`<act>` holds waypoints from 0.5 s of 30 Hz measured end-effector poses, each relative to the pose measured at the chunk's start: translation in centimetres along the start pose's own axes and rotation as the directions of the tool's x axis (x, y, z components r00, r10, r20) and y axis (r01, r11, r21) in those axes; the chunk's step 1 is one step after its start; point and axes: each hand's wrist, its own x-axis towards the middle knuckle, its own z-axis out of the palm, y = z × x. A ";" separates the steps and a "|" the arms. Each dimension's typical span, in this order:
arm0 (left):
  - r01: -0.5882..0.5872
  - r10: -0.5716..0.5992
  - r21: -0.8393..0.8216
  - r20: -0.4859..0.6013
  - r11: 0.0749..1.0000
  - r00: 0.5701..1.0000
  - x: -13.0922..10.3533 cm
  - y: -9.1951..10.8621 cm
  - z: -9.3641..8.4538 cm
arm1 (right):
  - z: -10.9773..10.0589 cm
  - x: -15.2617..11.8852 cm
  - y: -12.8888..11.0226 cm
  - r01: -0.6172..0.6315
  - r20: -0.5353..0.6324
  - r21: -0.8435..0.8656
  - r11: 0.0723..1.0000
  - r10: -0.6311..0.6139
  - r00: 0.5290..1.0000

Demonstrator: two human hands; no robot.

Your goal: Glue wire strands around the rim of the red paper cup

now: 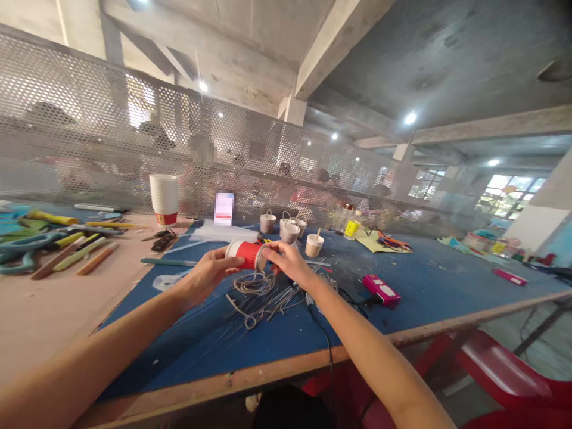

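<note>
A red and white paper cup (243,254) is held on its side above the blue table top. My left hand (215,266) grips its left end, with fingers wrapped round it. At the right end my right hand (282,260) is closed on the cup's rim, where a beige cord-like band (260,260) shows. Beneath the hands lie a loose coil of beige cord (255,283) and a spread of thin wires (279,304). Small pale cups with handles (289,231) stand just behind. One more small cup (314,245) has a stick in it.
Stacked paper cups (163,199) and a lit phone (224,208) stand at the back. Scissors (27,247) and several tools lie left. A pink box (381,290), a black cable (326,333) and a yellow-labelled bottle (352,227) are right. Behind is a perforated screen (250,149).
</note>
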 end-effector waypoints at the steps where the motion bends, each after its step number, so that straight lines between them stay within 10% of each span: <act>1: -0.002 0.002 -0.021 0.004 1.000 1.000 0.0 0.0 0.1 | 0.1 0.0 0.0 0.011 -0.003 0.008 1.000 -0.011 1.000; 15: 0.086 -0.088 -0.029 -0.037 0.996 0.995 -0.3 0.5 -0.6 | 1.0 -0.6 0.9 0.073 -0.001 0.006 0.997 -0.073 0.997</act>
